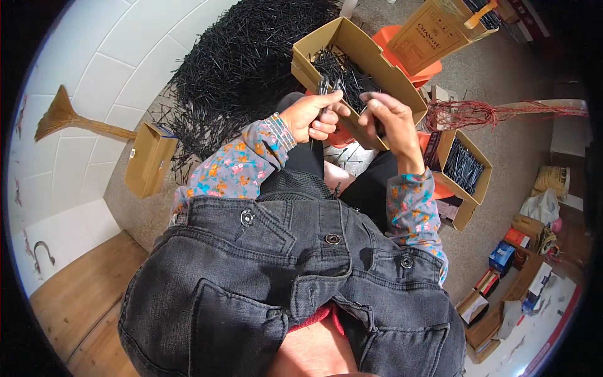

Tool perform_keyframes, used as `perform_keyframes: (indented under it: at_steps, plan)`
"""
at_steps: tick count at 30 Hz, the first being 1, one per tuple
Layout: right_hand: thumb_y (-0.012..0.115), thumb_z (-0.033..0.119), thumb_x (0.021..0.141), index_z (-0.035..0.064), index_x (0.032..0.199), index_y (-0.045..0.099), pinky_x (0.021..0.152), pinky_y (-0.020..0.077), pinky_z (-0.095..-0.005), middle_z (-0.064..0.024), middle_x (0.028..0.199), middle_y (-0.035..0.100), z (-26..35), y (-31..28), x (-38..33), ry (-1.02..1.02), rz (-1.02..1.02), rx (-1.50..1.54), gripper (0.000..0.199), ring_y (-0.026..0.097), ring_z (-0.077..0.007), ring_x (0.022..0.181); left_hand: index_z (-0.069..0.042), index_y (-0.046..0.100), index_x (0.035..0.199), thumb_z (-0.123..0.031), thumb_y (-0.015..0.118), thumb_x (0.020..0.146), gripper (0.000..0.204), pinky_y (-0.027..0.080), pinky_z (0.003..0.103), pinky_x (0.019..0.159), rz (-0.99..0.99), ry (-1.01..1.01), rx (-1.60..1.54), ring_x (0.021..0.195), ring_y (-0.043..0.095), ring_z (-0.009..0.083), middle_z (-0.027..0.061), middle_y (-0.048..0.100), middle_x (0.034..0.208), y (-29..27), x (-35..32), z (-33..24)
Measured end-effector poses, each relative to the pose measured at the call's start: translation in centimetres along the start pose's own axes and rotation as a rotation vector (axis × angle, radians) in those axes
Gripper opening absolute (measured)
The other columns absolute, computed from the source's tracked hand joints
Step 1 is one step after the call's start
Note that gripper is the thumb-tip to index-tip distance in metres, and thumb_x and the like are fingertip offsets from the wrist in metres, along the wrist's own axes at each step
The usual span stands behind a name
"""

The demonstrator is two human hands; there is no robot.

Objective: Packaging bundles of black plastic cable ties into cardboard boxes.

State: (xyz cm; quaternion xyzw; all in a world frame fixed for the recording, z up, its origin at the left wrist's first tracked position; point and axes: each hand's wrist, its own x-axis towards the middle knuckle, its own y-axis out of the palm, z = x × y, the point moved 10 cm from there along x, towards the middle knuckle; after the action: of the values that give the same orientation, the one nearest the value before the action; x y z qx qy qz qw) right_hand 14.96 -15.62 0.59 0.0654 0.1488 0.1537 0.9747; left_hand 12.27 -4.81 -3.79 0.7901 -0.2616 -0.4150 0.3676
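My left hand (314,117) is closed on a small bundle of thin black sticks (323,86), their ends poking up past the thumb. To its right, my right hand (394,120) has its fingers curled and slightly blurred. Something dark shows within its grip, too hidden to name. Both hands hover at the near edge of an open cardboard box (303,68) in front of me. Loose thin black sticks (342,66) lie jumbled inside that box.
A large heap of black sticks (245,56) covers the floor at far left. Beside it a straw broom (75,119) meets a small carton (149,160). On the right stand a box of aligned sticks (463,164), a tall carton (427,38) and a bundle of red wire (468,114).
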Motion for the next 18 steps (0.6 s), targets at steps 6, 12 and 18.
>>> perform_keyframes:
  at_steps: [6, 12, 18]
  plan:
    - [0.06, 0.011, 0.083, 0.0005, 0.097, 0.059, 0.053, 0.0432, -0.0195, -0.0023, 0.073, 0.062, -0.3, 3.4, -0.9, -0.003, 0.249, -0.471, 0.018, 0.054, -0.0068, 0.061, 0.0, 0.054, 0.093, -0.034, 0.047, 0.091, 0.034, 0.025, 0.018, 0.032, 0.213, -0.274, 0.199, 0.039, 0.032, 0.0028, -0.0034, 0.038, 0.05, 1.6, -0.7, 3.5]
    - [0.059, 0.012, 0.082, -0.0004, 0.098, 0.058, 0.052, 0.0425, -0.0209, -0.0015, 0.073, 0.06, -0.3, -1.1, -0.1, 0.015, 0.071, -0.194, 0.021, 0.054, -0.0069, 0.061, 0.0, 0.053, 0.098, -0.027, 0.046, 0.092, 0.028, 0.027, 0.019, 0.034, 0.361, -0.299, 0.143, 0.042, 0.035, 0.004, -0.0018, 0.041, 0.053, 3.1, -1.3, 3.6]
    - [0.06, 0.011, 0.079, 0.001, 0.094, 0.062, 0.052, 0.0456, -0.0229, -0.0044, 0.073, 0.062, -5.8, -14.3, 4.3, 0.126, -0.339, -0.328, 0.018, 0.057, -0.0103, 0.06, -0.006, 0.051, 0.099, -0.021, 0.043, 0.094, 0.018, 0.027, 0.02, 0.037, 0.132, 0.094, -0.096, 0.043, 0.032, 0.0044, -0.0037, 0.036, 0.055, 0.9, -0.9, -2.6]
